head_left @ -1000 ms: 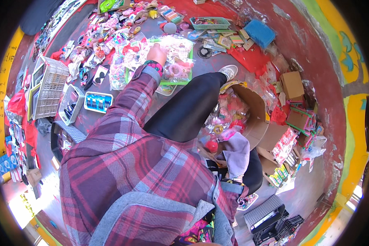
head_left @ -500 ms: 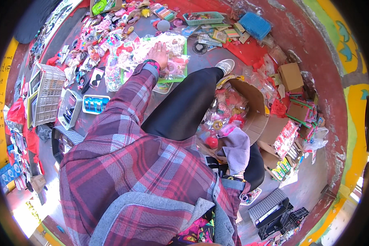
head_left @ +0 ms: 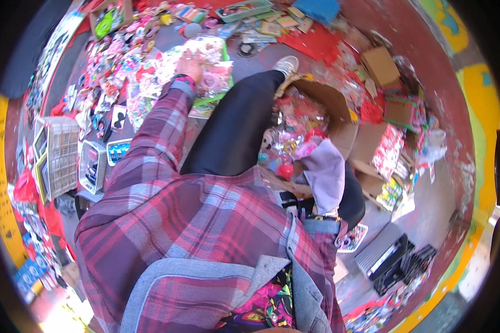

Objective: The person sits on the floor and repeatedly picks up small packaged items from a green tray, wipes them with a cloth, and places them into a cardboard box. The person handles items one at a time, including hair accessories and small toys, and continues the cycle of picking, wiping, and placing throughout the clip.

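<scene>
The left hand (head_left: 190, 66) lies on a clear packet (head_left: 208, 72) of pink trinkets; its grip I cannot tell. The right hand is hidden behind the cardboard box (head_left: 339, 119).

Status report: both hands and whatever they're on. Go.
Left hand reaching onto clear plastic packet of pink trinkets. Right hand hidden. Open cardboard box of packets beside knee.

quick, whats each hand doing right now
Left hand: resting on the clear packets on the floor; grip cannot be told.
Right hand: not in view.
</scene>
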Motion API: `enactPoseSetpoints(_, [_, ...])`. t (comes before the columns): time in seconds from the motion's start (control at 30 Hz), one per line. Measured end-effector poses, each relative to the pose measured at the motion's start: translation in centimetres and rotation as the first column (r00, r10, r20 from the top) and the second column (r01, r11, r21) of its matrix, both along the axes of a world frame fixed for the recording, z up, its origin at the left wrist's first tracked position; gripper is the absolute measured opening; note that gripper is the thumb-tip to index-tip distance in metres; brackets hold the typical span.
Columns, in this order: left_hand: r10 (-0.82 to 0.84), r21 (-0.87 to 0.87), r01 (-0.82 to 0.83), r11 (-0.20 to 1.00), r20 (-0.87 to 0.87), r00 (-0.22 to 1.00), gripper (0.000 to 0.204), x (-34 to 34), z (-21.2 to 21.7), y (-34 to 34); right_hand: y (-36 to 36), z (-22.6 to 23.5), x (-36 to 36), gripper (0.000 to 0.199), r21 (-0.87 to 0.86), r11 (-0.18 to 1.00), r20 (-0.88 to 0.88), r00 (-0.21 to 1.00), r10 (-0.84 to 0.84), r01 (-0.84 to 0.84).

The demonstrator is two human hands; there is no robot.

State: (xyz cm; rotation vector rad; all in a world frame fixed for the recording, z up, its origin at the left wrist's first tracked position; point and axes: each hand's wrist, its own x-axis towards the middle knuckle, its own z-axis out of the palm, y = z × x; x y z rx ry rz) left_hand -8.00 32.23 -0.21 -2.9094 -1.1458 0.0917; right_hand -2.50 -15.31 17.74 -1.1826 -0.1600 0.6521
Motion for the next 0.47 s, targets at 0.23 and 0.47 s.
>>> enactPoseSetpoints(0.23, [-0.117,0.221,0.053,0.974,0.289,0.95,0.044,0.7,6.8,-1.5,-3.5,2.0,1.9,0.067,0.132,0.979,0.031,0.987,-0.16,0.154])
enactPoseSetpoints(0.47, [-0.507,0.226,0.475,0.851,0.59,0.628,0.025,8.1,16.5,-8.6,-5.0,6.7,3.9,0.054,-0.15,0.867,0.564,0.761,-0.32,0.475])
